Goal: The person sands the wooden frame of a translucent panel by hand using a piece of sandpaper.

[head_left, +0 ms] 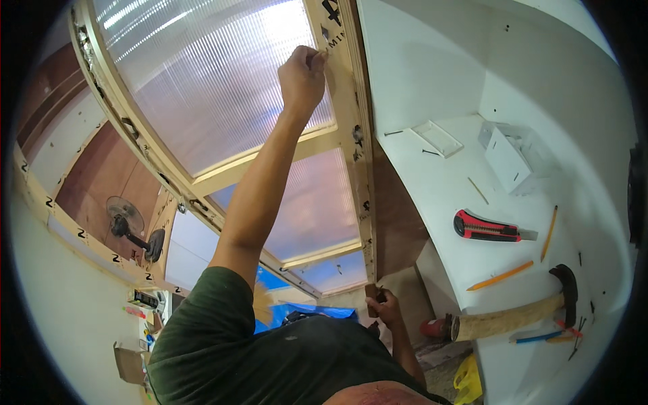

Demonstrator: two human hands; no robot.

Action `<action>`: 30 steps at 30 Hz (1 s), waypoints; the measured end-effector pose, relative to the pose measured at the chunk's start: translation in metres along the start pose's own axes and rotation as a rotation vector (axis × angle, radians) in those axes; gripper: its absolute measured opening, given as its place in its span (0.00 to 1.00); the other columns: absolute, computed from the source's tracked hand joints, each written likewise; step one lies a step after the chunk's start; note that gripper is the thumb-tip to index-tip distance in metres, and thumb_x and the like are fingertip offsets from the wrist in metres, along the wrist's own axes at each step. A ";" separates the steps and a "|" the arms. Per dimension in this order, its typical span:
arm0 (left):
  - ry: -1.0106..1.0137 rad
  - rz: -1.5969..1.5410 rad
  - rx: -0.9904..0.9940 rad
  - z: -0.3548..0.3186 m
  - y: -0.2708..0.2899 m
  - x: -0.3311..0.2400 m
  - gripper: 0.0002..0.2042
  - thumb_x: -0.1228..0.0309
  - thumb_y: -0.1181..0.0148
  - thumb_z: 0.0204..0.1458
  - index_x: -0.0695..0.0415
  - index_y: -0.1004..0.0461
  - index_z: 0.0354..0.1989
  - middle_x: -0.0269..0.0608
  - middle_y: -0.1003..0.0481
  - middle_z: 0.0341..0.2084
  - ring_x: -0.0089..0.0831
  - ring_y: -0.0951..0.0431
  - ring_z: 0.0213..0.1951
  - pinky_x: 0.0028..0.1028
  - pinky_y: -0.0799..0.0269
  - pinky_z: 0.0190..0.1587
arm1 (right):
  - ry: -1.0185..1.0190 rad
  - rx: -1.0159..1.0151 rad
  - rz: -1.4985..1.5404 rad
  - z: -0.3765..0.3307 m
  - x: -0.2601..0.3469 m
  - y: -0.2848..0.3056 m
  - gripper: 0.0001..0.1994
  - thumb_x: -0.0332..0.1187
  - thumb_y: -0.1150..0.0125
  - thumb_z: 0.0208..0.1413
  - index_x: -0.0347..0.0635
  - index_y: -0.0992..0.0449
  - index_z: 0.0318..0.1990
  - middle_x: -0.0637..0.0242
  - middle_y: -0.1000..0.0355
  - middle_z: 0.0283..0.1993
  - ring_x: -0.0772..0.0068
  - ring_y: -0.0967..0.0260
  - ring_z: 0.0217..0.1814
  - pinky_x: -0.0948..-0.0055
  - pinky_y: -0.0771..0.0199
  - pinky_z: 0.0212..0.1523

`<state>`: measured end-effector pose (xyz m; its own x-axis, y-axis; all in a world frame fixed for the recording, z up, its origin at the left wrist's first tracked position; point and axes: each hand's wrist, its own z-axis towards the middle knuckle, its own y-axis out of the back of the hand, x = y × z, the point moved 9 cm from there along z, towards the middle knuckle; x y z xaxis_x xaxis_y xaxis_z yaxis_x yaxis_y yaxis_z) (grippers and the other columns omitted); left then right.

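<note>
My left arm reaches up to a wooden frame that surrounds a ribbed translucent panel. At its top right, my left hand is closed, with the fingers curled against the wood beside a dark printed mark. Whatever is between those fingers is too small or hidden to name. Down by my right side, my right hand grips a small brown block, which sticks up past the thumb. Part of that hand's fingers is hidden behind the block.
On the white shelf at right lie a red and black utility knife, yellow pencils, a hammer, nails, a white rectangular frame and a white box. A fan stands at left.
</note>
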<state>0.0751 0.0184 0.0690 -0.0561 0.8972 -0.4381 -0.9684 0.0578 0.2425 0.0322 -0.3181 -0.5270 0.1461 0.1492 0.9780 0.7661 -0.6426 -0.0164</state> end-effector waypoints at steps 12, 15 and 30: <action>0.035 0.076 -0.016 -0.061 -0.008 0.009 0.09 0.70 0.33 0.58 0.65 0.23 0.34 0.51 0.20 0.23 0.43 0.17 0.26 0.36 0.23 0.33 | 0.121 0.063 -0.079 0.013 0.022 -0.018 0.27 0.43 0.23 0.52 0.32 0.24 0.52 0.66 0.26 0.39 0.75 0.30 0.40 0.71 0.26 0.42; 0.021 0.099 -0.015 -0.036 -0.003 0.000 0.11 0.68 0.32 0.57 0.65 0.21 0.36 0.48 0.19 0.24 0.35 0.17 0.28 0.32 0.23 0.36 | 0.118 0.035 -0.061 0.010 0.029 -0.015 0.26 0.43 0.23 0.52 0.33 0.23 0.50 0.67 0.26 0.38 0.75 0.30 0.39 0.72 0.27 0.41; 0.000 -0.013 -0.010 0.047 0.014 -0.018 0.11 0.67 0.36 0.59 0.64 0.18 0.34 0.45 0.17 0.23 0.33 0.17 0.23 0.32 0.22 0.33 | 0.085 -0.053 -0.028 0.005 0.001 -0.012 0.27 0.44 0.22 0.50 0.33 0.23 0.50 0.67 0.26 0.39 0.75 0.28 0.41 0.71 0.25 0.43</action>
<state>0.0738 0.0234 0.1206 -0.0433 0.8962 -0.4415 -0.9714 0.0656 0.2284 0.0267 -0.3065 -0.5269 0.0695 0.1045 0.9921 0.7343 -0.6785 0.0201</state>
